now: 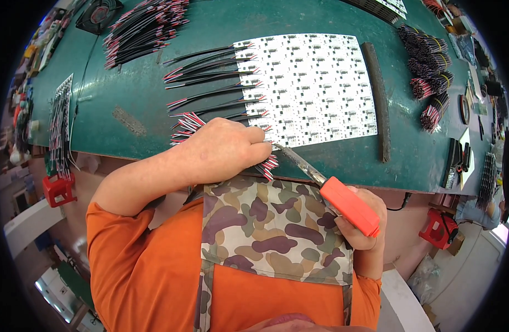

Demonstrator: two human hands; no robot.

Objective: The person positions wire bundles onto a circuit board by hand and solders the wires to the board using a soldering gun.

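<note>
A white circuit board panel point(315, 83) lies on the green table, with small dark parts in rows. Pairs of black-sleeved wires point(210, 72) run out leftward from its left edge. My left hand point(226, 145) is closed at the panel's near left corner, on a bunch of red, white and black wires point(270, 166) that stick out at either side; its palm side is hidden. My right hand point(362, 218) grips a soldering iron point(351, 207) by its red handle. The metal barrel slants up and left, and the tip is right beside my left fingertips.
Along the panel's right side lies a dark bar point(377, 102). Wire bundles rest at the back left point(146, 27) and at the right point(431, 72). A black fan point(98, 15) stands far left, a wired panel point(61, 127) nearer. Red stools point(438, 229) flank the table's near edge point(398, 190).
</note>
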